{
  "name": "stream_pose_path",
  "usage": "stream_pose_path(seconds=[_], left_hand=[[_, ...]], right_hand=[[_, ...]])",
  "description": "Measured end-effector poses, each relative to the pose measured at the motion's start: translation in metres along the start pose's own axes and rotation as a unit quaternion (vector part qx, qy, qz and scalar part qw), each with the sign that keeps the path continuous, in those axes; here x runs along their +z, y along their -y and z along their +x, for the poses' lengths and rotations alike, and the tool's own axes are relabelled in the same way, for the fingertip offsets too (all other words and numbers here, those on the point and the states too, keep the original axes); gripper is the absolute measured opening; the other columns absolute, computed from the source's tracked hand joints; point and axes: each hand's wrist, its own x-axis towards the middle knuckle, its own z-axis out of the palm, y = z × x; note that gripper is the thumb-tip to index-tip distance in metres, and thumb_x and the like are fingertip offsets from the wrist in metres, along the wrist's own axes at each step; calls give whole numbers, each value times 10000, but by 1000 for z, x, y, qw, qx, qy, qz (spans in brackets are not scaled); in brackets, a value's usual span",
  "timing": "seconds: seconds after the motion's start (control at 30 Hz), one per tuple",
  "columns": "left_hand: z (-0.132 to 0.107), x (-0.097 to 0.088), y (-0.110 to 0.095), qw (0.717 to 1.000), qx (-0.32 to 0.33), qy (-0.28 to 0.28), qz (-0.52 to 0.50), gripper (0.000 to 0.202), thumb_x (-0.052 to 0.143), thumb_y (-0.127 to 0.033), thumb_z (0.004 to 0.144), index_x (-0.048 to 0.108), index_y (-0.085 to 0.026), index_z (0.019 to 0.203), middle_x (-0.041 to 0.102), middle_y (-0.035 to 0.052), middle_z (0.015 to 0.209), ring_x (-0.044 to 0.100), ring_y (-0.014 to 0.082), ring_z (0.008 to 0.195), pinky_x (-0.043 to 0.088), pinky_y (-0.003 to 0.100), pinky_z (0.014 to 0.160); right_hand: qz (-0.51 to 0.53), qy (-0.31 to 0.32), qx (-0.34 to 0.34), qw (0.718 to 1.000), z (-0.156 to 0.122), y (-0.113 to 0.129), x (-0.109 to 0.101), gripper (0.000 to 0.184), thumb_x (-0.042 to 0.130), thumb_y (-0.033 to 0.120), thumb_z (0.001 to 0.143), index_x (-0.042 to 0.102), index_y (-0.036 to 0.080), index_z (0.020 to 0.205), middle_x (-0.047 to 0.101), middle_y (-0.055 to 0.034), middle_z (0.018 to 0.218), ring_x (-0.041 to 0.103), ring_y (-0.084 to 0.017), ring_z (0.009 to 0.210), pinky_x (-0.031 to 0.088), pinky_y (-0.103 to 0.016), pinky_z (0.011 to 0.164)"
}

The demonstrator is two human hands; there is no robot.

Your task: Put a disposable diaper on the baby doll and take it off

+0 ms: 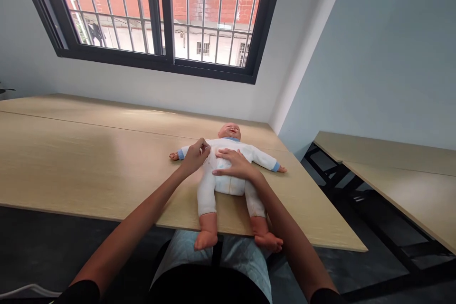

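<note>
A baby doll [228, 178] in a white suit with blue cuffs lies on its back on the wooden table [89, 171], arms spread, feet hanging over the near edge. My left hand [195, 154] pinches the fabric of the suit at the doll's chest. My right hand [233, 164] lies flat on the doll's belly with its fingers stretched out towards the left.
A barred window [160, 14] fills the wall behind the table. A second wooden table [392, 166] stands to the right across a dark gap. A white cable [24, 289] lies at the lower left.
</note>
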Motion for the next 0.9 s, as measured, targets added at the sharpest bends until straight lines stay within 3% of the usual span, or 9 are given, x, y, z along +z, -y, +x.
stream_pose_path(seconds=[0.1,0.2,0.3,0.5,0.6,0.7,0.8,0.9], left_hand=[[-3,6,-5,999,26,38,-19,144,507,-313,861,497,-211,759,578,-17,729,507,141,658,415,262,642],[-4,15,-8,997,42,57,-29,123,529,-280,840,539,-201,747,608,-8,726,515,143,648,424,270,648],[-3,25,-8,997,46,50,-33,143,528,-283,856,575,-189,759,638,11,746,536,152,652,435,279,644],[-2,35,-1,997,63,45,-16,158,580,-310,865,653,-174,832,650,32,778,573,173,711,474,298,674],[-3,32,0,994,90,65,1,152,606,-315,862,679,-182,846,662,58,864,596,200,816,502,338,768],[-6,27,-2,988,121,94,18,177,589,-333,890,699,-195,904,686,79,971,605,241,983,483,404,914],[-10,24,-5,980,149,129,37,248,539,-371,932,697,-208,1034,697,86,1117,580,272,1143,427,459,1022],[-14,24,-6,964,177,186,63,399,454,-425,975,617,-185,1249,634,102,1313,492,292,1312,330,484,1129]], right_hand=[[-19,-7,15,1000,6,0,11,841,717,624,745,459,233,1444,400,-123,1510,272,-328,1442,-4,-609,1172],[-5,-17,14,1000,5,-1,14,1060,694,644,749,188,188,1561,327,-148,1545,270,-310,1448,-15,-573,1185],[17,-18,13,1000,4,-2,14,1149,677,633,767,-7,182,1573,330,-146,1543,271,-300,1450,-40,-575,1180],[53,-31,9,998,3,-3,16,1237,750,586,715,-62,206,1567,436,-143,1481,298,-308,1438,-28,-596,1170],[106,-47,-4,993,1,-6,15,1283,802,567,654,-30,225,1569,519,-129,1411,368,-305,1402,-19,-607,1169],[223,-83,-14,971,2,-11,8,1219,827,524,628,106,228,1566,499,-151,1420,416,-294,1373,188,-549,1175],[363,-190,-20,912,5,-16,-3,917,772,495,694,369,208,1465,534,-146,1379,516,-259,1285,411,-426,1080],[417,-333,13,846,9,-20,-10,544,701,473,738,589,171,1176,670,-113,1131,653,-223,1034,500,-382,964]])
